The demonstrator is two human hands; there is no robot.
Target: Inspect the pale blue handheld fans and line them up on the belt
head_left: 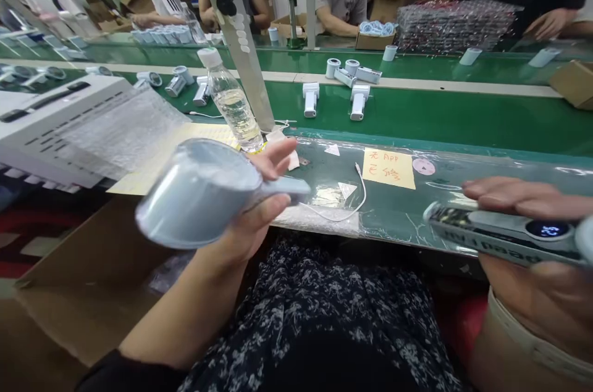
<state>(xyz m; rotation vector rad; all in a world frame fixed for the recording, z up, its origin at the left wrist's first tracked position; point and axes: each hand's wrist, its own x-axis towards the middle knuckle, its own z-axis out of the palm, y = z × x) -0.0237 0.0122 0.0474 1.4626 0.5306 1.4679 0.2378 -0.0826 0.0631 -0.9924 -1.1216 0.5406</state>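
A long green work surface [417, 114] crosses the scene, with several co-workers [340, 0] seated or standing along its far side. Nearer, a dark green tabletop [393, 213] under clear, scuffed plastic runs in front of the person, who wears dark clothing with a pale floral print. At lower left is an open cardboard box [83, 262], below a white slotted machine [46, 126] partly draped in bubble wrap. A pale post [245, 46] rises behind the tabletop.

The left hand [252, 219] grips a light-blue device [199, 188] by its slim handle; the wide, cup-like head points left, raised in front of the tabletop's near edge. The right hand [523, 281] is wrapped around a second device [500, 234], fingers above and palm below, at the right edge of the view. This one has a glossy face and a small lit display, its digits too blurred to read.

A clear bottle [234, 105] with a white cap stands near the post. Two smaller-looking pale devices [311, 100] lie side by side on the green surface. On the tabletop are a yellow note [388, 168] with red handwriting, a curved white cable [365, 189] and a round pink sticker [423, 166].
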